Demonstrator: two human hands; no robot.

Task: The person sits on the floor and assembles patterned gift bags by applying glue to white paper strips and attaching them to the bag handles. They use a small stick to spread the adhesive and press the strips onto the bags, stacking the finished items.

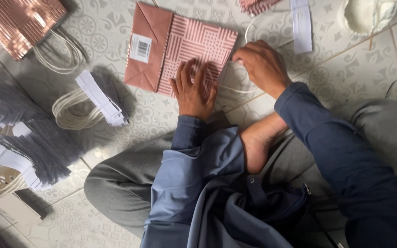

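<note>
A flat folded pink paper bag (180, 46) with a striped pattern and a white sticker lies on the tiled floor in front of me. My left hand (192, 89) presses flat on its near edge, fingers spread. My right hand (263, 64) is at the bag's right edge, fingers curled around a white cord (235, 88) that runs from the bag's opening. I sit cross-legged, with a bare foot (258, 142) below the hands.
A shiny pink bag (19, 20) with cord handles lies at the top left. Stacks of white-and-grey card strips (102, 96) and coils of white cord (72, 115) sit to the left. A white strip (301, 25) and a whitish bundle (368, 14) lie at the top right.
</note>
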